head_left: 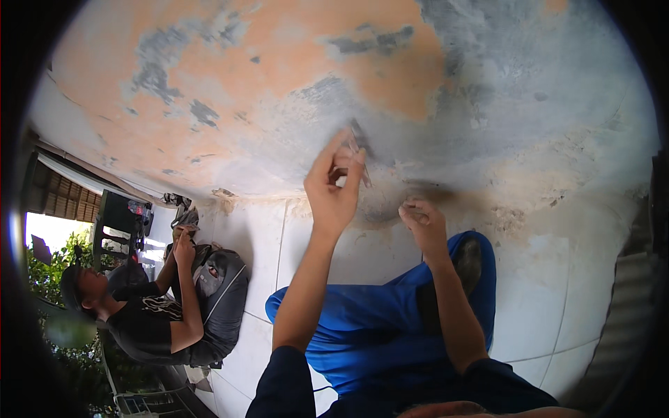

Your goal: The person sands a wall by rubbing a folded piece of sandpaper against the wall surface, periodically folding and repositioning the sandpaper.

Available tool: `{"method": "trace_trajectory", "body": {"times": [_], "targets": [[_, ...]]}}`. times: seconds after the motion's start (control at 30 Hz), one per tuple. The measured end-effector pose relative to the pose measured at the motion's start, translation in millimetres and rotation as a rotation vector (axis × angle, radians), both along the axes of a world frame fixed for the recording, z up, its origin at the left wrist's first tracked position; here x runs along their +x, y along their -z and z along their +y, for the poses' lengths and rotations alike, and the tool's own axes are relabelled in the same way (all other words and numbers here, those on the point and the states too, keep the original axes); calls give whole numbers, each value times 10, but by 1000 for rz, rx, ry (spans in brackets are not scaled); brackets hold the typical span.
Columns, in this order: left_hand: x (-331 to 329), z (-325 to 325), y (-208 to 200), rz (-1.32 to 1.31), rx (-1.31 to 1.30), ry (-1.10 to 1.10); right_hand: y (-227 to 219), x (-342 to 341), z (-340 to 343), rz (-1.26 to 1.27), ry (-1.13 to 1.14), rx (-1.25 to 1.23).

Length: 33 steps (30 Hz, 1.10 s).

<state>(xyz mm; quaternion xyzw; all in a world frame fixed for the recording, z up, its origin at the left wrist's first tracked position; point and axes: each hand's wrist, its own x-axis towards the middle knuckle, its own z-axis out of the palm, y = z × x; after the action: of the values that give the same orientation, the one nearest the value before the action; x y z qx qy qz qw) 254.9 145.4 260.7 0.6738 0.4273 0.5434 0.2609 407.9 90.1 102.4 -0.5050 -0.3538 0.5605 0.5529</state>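
Note:
My left hand (334, 188) pinches a thin, flat scraper (359, 148), smeared by motion, with its edge against the wall (397, 76). Around that spot the wall is grey and scuffed, with peach paint left in worn patches. Lower down, close to where wall meets floor, my right hand (425, 221) is held with its fingers curled together. Whether anything sits inside those fingers is hidden. The right hand is apart from the scraper, near the crumbling foot of the wall.
My legs in blue trousers (362, 320) are folded on the pale tiled floor (536, 306). At the left another person in dark clothes (157, 313) sits by the wall, hands raised near it. Flaking plaster (512, 219) lines the wall's base. Corrugated material (624, 320) stands at the right edge.

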Motion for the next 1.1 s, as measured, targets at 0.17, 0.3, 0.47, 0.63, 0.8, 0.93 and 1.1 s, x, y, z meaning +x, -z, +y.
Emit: {"method": "trace_trajectory", "body": {"times": [0.17,0.3,0.47,0.63,0.8,0.93,1.1], "targets": [[248,315,-340,-28,230,-137,141,-32,29,55,-7,22],[365,510,-380,-161,320,-270,228,-112,16,78,-41,118],[644,603,-213,-316,357,-425,21,75,-112,122,-59,21],[692,662,-204,-353,351,-494,-46,77,-53,154,-84,-34],[690,668,-242,-307,402,-476,-8,86,-42,211,-67,-63],[664,750,-394,-277,476,-496,8,141,-29,218,-80,-87],[777,686,-613,-236,506,-495,-60,145,-19,214,-77,-75]]}}
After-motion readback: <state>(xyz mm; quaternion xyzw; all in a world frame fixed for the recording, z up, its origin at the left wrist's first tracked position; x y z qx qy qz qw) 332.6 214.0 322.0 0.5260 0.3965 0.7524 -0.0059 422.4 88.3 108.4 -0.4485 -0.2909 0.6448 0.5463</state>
